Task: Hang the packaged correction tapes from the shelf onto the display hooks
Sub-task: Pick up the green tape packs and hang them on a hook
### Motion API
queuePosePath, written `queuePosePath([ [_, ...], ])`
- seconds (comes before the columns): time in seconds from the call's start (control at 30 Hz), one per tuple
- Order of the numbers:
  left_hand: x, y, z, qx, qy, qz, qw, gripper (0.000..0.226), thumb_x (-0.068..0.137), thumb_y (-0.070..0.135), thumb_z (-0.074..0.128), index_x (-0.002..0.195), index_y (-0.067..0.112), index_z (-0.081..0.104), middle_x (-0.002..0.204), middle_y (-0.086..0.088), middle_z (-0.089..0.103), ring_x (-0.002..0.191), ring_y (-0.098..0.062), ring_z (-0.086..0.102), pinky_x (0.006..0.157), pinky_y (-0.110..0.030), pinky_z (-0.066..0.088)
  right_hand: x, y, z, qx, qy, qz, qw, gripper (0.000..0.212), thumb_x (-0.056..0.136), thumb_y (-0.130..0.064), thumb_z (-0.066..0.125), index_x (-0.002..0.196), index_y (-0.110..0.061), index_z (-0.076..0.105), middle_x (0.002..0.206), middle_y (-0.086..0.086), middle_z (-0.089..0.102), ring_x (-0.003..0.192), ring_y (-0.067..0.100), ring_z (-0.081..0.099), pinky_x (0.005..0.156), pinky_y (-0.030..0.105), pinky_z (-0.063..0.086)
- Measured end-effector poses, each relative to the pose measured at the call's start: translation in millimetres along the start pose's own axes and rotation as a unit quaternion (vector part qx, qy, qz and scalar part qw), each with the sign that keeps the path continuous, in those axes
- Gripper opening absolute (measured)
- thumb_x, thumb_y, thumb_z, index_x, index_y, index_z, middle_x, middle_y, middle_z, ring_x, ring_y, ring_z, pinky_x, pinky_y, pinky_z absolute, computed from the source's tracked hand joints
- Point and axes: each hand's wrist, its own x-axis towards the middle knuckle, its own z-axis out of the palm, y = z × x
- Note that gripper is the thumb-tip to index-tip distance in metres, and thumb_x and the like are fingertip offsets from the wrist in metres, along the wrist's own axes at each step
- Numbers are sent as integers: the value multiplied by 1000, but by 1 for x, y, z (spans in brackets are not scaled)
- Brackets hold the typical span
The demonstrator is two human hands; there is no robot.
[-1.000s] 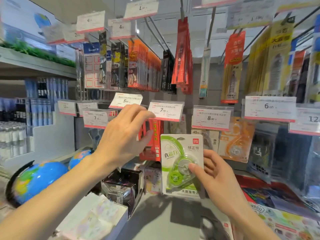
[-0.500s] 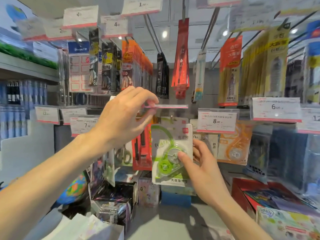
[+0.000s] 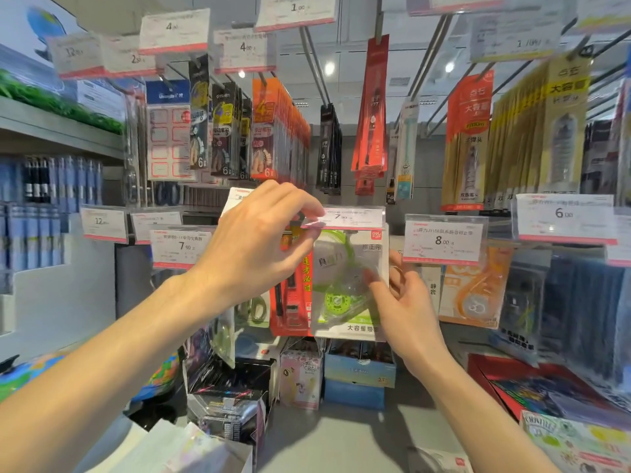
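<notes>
1. We are midway through hanging one pack: the white card blister pack with a green correction tape (image 3: 345, 285) sits upright right under the clear-sleeved white price tag marked 7.90 (image 3: 351, 216), its top edge tucked behind that tag.

2. Our left hand (image 3: 252, 247) reaches up to the tag, thumb and fingers curled and pinching its left end, apparently lifting it off the hook tip. The hook itself is hidden behind tag and hand, so we cannot tell whether the pack's hole is on it yet.

3. Our right hand (image 3: 406, 302) holds the pack at its right edge, fingers behind the card and thumb on the front over the blister.

4. Our judgement: this pack is nearly placed but not released. What is left is to seat it, let go, and drop the tag back.

5. Counts: one green tape pack in hand. One orange correction tape pack (image 3: 473, 295) hangs under the tag marked 8.00 (image 3: 444, 238), just to the right; any packs behind it are not visible.

6. On the grey shelf (image 3: 341, 435) below we see small boxes and printed packs, but no further correction tape pack that we can make out, so how many remain is unclear.

7. Two hands are at work, both occupied.
</notes>
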Motion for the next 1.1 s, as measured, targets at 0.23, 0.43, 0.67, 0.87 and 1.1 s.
queuePosePath([
  [0.23, -28, 7, 3, 23, 15, 12, 1000, 13, 95, 15, 67, 105, 7, 69, 97, 0, 68, 91, -24, 61, 74, -41, 52, -1, -3, -5, -75, 48, 13, 996, 21, 96, -49, 67, 94, -37, 50, 101, -18, 68, 89, -5, 67, 66, 18, 50],
  [0.43, -77, 23, 53, -70, -5, -181, 981, 24, 94, 27, 67, 118, 23, 62, 95, 15, 62, 72, 5, 52, 71, -27, 49, -3, 7, 0, -106, 63, -7, 992, 14, 99, -42, 64, 97, -31, 56, 79, -11, 64, 66, -8, 64, 51, 7, 47],
  [0.67, -65, 10, 127, -240, -108, -369, 891, 74, 100, 34, 53, 158, 48, 8, 92, 8, 70, 63, -7, 65, 62, -16, 49, 13, 21, 12, -52, 34, 5, 998, 58, 99, -56, 57, 151, -44, 38, 147, -8, 59, 137, 18, 56, 110, 38, 48],
  [0.87, -68, -3, 157, -300, -101, -386, 866, 72, 105, 43, 46, 130, 84, -7, 106, 18, 70, 42, 1, 60, 41, -17, 47, 19, 47, 6, -129, 42, -9, 991, 63, 101, -50, 57, 155, -54, 25, 149, -7, 60, 118, -8, 65, 73, -5, 45],
  [1.1, -57, -10, 166, -323, -90, -392, 856, 71, 100, 57, 49, 158, 48, 8, 167, 11, 30, 145, -25, 45, 119, -54, 34, 27, 47, 5, -191, 47, -35, 980, 62, 102, -53, 53, 158, -39, 31, 161, 1, 45, 142, 20, 52, 112, 49, 49],
])
